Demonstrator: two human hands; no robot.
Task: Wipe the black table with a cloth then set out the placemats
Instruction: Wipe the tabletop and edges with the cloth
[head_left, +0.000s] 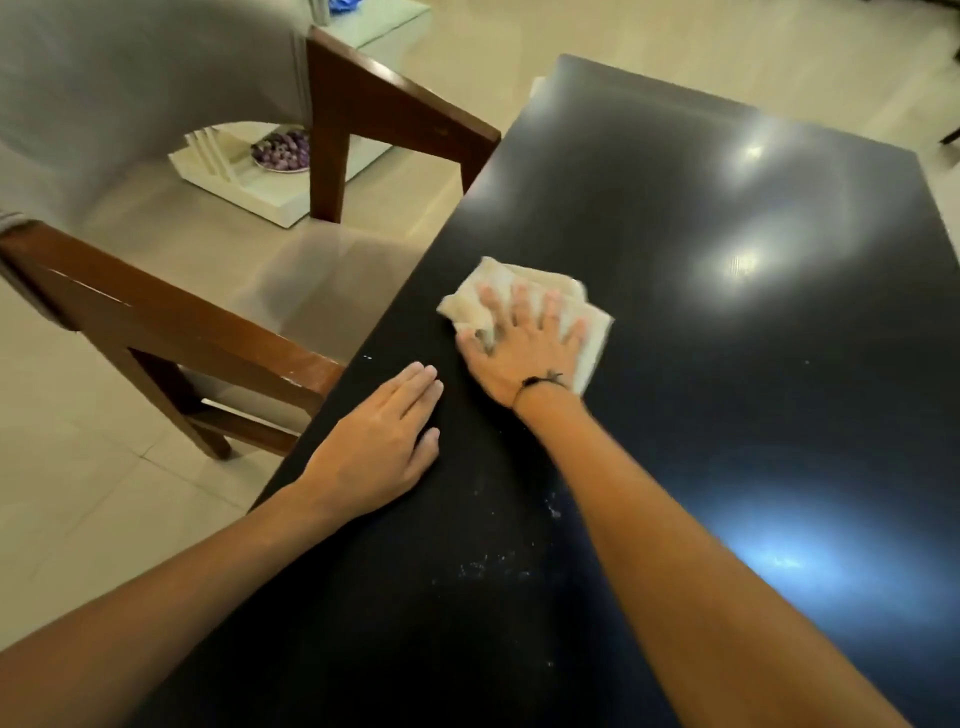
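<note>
- Step in hand, as we judge it: wiping; no placemats in view.
- Right hand (522, 353): our fingers spread flat, pressing the cloth (524, 306) onto the table (727, 322) near its left edge; nothing gripped.
- Left hand (382, 447): fingers straight and together, palm resting on the table just inside the left edge, holding nothing.
- White specks (488, 564) lie between our forearms, toward the near edge.
- Next move, we judge: draw the cloth back over the specks, keeping flat pressure.
- Chairs (171, 322) stand beside the left edge.
</note>
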